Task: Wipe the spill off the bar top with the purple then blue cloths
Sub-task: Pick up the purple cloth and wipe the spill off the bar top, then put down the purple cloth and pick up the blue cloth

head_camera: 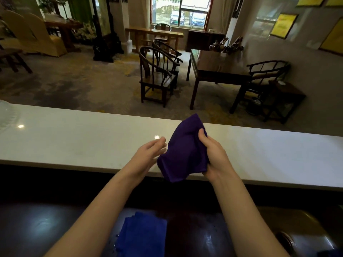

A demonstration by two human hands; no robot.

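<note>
A purple cloth (182, 151) hangs bunched in the air above the near edge of the white bar top (74, 138). My right hand (213, 154) grips its right side, thumb over the front. My left hand (148, 154) is just left of the cloth with fingers spread, its fingertips at or close to the fabric. A folded blue cloth (143, 236) lies on the dark lower counter (37, 229) below, between my forearms. I cannot make out a spill on the bar top.
A clear glass object (6, 115) stands at the bar's far left end. A metal sink (300, 236) sits at the lower right of the dark counter. Beyond the bar are dark wooden chairs (157, 75) and a table (219, 69).
</note>
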